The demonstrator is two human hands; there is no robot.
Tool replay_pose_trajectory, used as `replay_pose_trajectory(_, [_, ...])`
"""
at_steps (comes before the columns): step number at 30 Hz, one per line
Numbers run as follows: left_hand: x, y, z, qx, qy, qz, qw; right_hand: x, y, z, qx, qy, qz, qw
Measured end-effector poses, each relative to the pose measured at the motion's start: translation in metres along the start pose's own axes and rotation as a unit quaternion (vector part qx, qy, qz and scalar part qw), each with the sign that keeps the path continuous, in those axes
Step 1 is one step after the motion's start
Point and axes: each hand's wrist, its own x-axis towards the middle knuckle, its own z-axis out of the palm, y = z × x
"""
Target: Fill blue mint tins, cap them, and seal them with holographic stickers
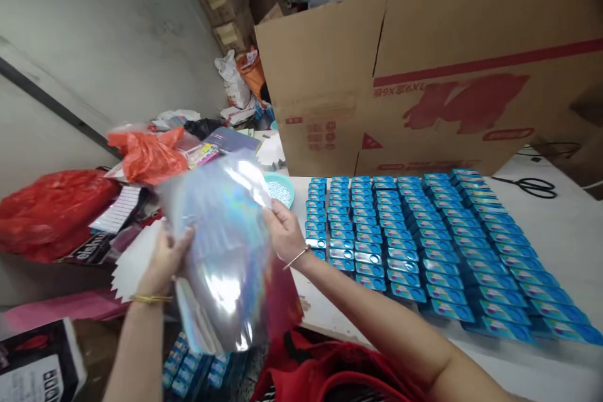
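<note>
Both my hands hold a stack of shiny holographic plastic bags in front of me, tilted upright over the table's left edge. My left hand grips its left side, a gold bracelet at the wrist. My right hand pinches its right edge, also with a thin bracelet. To the right, several rows of small blue boxes lie in a neat grid on the white table.
A big brown cardboard box stands behind the blue boxes. Black scissors lie at the right. A teal bowl of white pellets sits behind the bags. Red plastic bags, orange bag and papers crowd the left.
</note>
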Motion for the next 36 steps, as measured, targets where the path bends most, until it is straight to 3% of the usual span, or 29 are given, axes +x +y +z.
replay_pose_trajectory(2, [-0.001, -0.02, 0.032, -0.066, -0.043, -0.1, 0.992, 0.013, 0.045, -0.018, 0.076, 0.018, 0.116, 0.99])
replay_pose_trajectory(3, [0.002, -0.034, 0.047, -0.084, -0.024, -0.116, 0.989, 0.019, 0.067, -0.026, 0.097, 0.031, 0.153, 0.983])
replay_pose_trajectory(5, [0.013, -0.062, 0.069, -0.109, -0.027, -0.102, 0.988, 0.029, 0.107, -0.042, 0.087, 0.064, 0.193, 0.975])
replay_pose_trajectory(8, [0.037, -0.097, 0.095, -0.115, -0.04, -0.062, 0.991, 0.041, 0.148, -0.063, 0.017, 0.076, 0.189, 0.979])
replay_pose_trajectory(12, [0.066, -0.122, 0.123, -0.103, -0.047, -0.031, 0.993, 0.057, 0.18, -0.078, -0.055, 0.084, 0.188, 0.977])
replay_pose_trajectory(16, [0.093, -0.141, 0.141, -0.06, -0.04, -0.031, 0.997, 0.076, 0.208, -0.082, -0.054, 0.097, 0.205, 0.973])
replay_pose_trajectory(20, [0.118, -0.157, 0.157, -0.03, -0.044, -0.062, 0.997, 0.092, 0.241, -0.085, -0.026, 0.141, 0.236, 0.961])
replay_pose_trajectory(24, [0.139, -0.156, 0.174, -0.038, -0.049, -0.117, 0.991, 0.106, 0.262, -0.086, 0.028, 0.182, 0.295, 0.938])
replay_pose_trajectory(27, [0.153, -0.146, 0.167, -0.109, -0.132, -0.178, 0.969, 0.12, 0.264, -0.089, 0.084, 0.228, 0.339, 0.909])
replay_pose_trajectory(30, [0.163, -0.142, 0.13, -0.202, -0.246, -0.231, 0.919, 0.136, 0.259, -0.093, 0.125, 0.292, 0.354, 0.88])
replay_pose_trajectory(33, [0.163, -0.147, 0.085, -0.252, -0.273, -0.241, 0.896, 0.145, 0.254, -0.089, 0.138, 0.362, 0.337, 0.858])
replay_pose_trajectory(36, [0.156, -0.148, 0.073, -0.275, -0.292, -0.249, 0.882, 0.14, 0.249, -0.073, 0.191, 0.409, 0.321, 0.832])
